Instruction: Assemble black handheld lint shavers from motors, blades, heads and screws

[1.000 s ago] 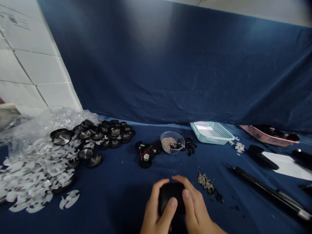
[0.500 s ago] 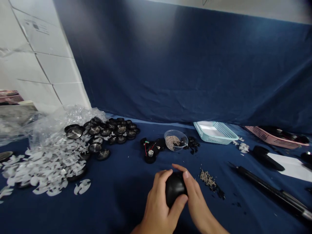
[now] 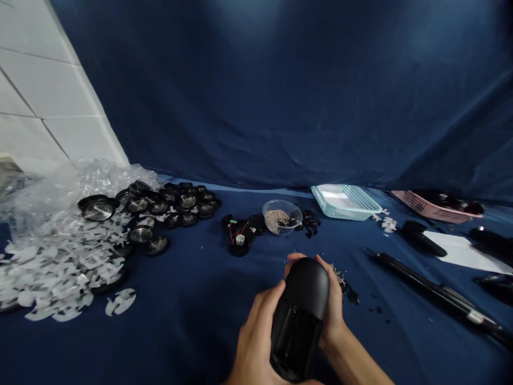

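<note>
Both my hands hold a black rounded plastic housing low in the middle of the view, its long body tilted toward me with a ribbed open face showing. My left hand wraps its left side with fingers closed. My right hand cups the far rounded end from behind. Just beyond the housing lies a small heap of tiny screws on the blue cloth.
A clear bowl of screws and a black part with red wires lie ahead. Black and silver discs, white paper cut-outs and plastic wrap spread at left. A teal basket, pink basket and long black tools lie at right.
The housing was lifted off the cloth and turned so its long ribbed side faces me. Both hands shifted their hold around it. The view swung slightly.
</note>
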The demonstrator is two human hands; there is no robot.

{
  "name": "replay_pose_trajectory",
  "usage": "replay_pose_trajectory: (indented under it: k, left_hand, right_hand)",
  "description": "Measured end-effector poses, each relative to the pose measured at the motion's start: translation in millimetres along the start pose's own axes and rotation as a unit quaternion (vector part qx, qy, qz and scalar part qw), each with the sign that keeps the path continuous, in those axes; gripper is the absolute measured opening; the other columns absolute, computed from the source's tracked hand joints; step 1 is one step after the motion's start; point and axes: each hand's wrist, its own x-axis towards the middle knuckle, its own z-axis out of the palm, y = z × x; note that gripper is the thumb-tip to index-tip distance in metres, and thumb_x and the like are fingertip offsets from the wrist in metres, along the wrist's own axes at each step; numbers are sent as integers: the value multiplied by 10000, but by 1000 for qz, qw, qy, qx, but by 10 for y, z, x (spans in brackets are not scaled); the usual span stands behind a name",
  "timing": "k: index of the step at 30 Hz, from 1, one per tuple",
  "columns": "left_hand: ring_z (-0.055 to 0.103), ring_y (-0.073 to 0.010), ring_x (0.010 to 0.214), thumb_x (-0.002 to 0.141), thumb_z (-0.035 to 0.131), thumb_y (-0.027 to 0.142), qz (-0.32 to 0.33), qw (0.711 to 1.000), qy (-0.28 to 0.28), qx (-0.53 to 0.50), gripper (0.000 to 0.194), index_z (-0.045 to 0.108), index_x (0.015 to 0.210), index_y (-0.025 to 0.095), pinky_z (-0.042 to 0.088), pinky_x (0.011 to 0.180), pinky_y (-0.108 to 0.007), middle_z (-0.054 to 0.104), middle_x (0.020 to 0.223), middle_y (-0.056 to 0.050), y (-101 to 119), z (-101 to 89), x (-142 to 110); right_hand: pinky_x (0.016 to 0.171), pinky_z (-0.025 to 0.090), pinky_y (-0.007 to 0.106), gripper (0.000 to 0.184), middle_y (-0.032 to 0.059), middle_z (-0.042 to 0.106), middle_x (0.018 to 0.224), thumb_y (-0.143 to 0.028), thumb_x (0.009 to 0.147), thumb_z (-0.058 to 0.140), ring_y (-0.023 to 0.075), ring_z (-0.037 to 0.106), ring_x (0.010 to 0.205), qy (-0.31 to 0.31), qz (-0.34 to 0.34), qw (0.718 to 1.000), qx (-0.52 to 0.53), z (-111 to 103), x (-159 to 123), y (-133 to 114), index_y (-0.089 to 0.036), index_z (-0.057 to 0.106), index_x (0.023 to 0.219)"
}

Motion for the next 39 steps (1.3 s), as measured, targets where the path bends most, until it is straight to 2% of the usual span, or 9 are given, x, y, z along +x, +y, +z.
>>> replay_pose_trajectory:
  k: [4,9,15,19,23,30,32,36,39]
  left_hand:
    - [573,-355,1132,623,707,662,-52,998,35,-31,839,562,1323,223,496,927,-403,617,1227,-143,70,47,-71]
    - [572,-326,1164,794,581,577,-86,990,99,-55,597,607,1277,227,467,968,-395,629,1229,-130,206,184,-152]
    - [573,-330,1110,799,564,596,-42,994,98,-22,691,499,1374,220,484,920,-408,578,1240,-145,185,239,-175]
    - [600,-315,1050,683,599,718,36,995,83,34,928,365,1456,260,528,841,-374,560,1224,-143,138,225,-163]
    - [624,-284,1011,656,582,760,101,986,86,100,1003,311,1474,249,565,766,-347,556,1207,-138,93,219,-136]
    - [640,-252,981,636,671,704,179,968,73,159,1065,277,1483,193,584,704,-285,560,1197,-137,72,169,-56]
    - [634,-254,994,656,679,672,177,968,71,161,1036,274,1483,197,582,726,-293,557,1196,-134,77,166,-60]
    - [624,-268,1016,701,656,620,123,973,83,175,929,312,1465,219,570,768,-328,554,1200,-124,121,190,-105]
    - [632,-275,998,710,641,631,125,974,96,163,900,342,1455,225,568,769,-342,576,1184,-122,94,169,-126]
  right_hand:
    - [554,416,217,464,20,587,699,-581,856,414,123,505,583,-48,31,995,83,-23,46,-2,-199,677,890]
    - [493,378,213,503,26,557,643,-581,840,444,118,447,522,-95,52,987,116,-8,45,-27,-160,703,933]
    - [492,390,199,514,32,574,655,-555,867,420,108,464,524,-108,76,981,140,-4,57,2,-138,711,939]
    - [499,406,190,489,38,587,657,-528,867,434,108,496,538,-101,82,980,153,-6,72,20,-126,709,900]
    - [483,409,194,466,42,585,647,-490,871,422,106,499,505,-100,87,979,155,0,80,12,-117,700,879]
    - [490,426,200,493,45,592,649,-484,891,377,113,518,510,-84,101,981,143,-11,74,-5,-112,699,868]
    - [500,428,200,482,43,597,655,-491,880,397,112,517,519,-74,103,982,138,-13,67,-12,-116,700,868]
    - [525,445,219,446,42,609,655,-512,836,467,127,527,541,-51,112,986,113,-22,50,-40,-128,694,826]
    - [517,443,237,422,34,601,610,-525,810,494,144,532,527,-35,114,990,81,-32,46,-76,-144,675,791]
